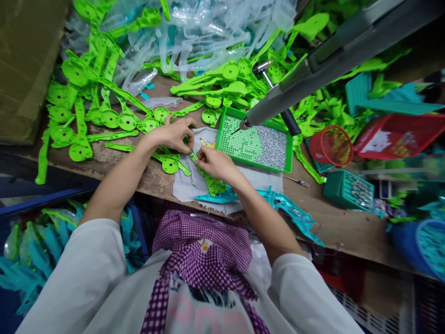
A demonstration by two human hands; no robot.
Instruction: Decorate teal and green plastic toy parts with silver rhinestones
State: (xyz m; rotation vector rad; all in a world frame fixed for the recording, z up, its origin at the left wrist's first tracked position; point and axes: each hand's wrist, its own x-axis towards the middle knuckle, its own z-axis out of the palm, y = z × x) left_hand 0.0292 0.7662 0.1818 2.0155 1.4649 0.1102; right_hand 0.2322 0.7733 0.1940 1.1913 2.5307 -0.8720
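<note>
Worn brown table, centre frame, crowded; bare strip lower right. Left hand and right hand both pinch green plastic part near front edge.

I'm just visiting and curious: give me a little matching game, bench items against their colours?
Things:
1. screw tray
2. round mesh basket
3. cloth under the hands
4. screws in the tray

Colours:
A. red
B. silvery
C. green
D. pale grey

Pairs: 1-C, 2-A, 3-D, 4-B
</note>
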